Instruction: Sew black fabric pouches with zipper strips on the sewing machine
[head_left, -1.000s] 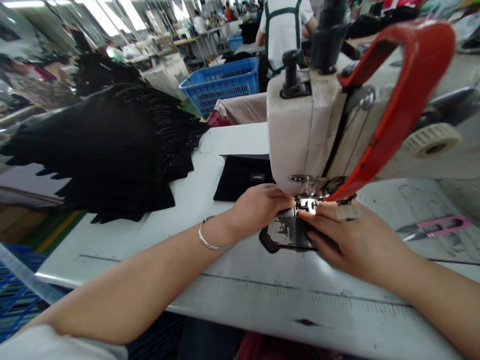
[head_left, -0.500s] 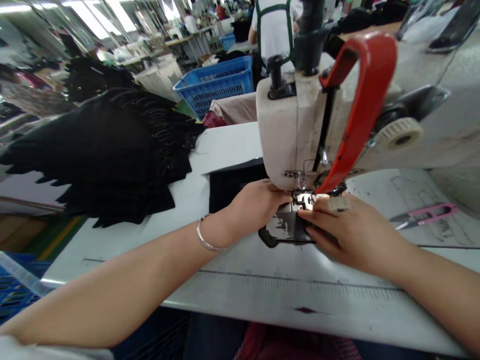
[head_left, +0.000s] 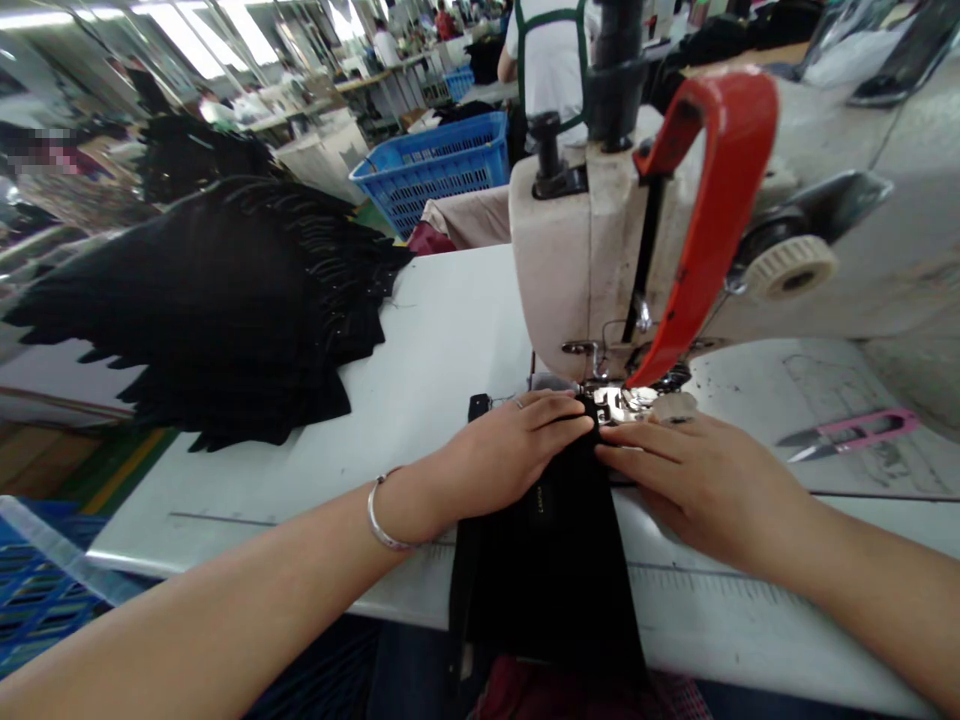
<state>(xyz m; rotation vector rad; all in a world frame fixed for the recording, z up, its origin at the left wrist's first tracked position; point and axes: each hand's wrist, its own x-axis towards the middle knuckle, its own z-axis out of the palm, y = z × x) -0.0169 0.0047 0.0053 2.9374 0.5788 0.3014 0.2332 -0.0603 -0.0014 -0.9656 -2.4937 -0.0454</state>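
A black fabric piece (head_left: 555,580) lies under the sewing machine's (head_left: 555,270) presser foot area and hangs over the table's front edge. My left hand (head_left: 517,450), with a silver bangle at its wrist, presses on the fabric's upper part, fingers together and their tips just left of the metal foot (head_left: 619,402). On the right of the foot, my right hand (head_left: 682,470) has its fingertips at the fabric's edge, fingers close together. Whether it pinches the cloth is hidden. A small white label shows on the fabric.
Black fabric pieces (head_left: 225,290) are stacked at the left of the white table (head_left: 450,310). Pink-handled snips (head_left: 855,432) lie at the right. A blue basket (head_left: 442,165) stands behind the table, near a person in white (head_left: 555,60). The red lever (head_left: 720,200) overhangs my right hand.
The black fabric, earlier behind my left hand and beyond the foot, now extends toward me over the front edge. My left hand has moved slightly down and left.
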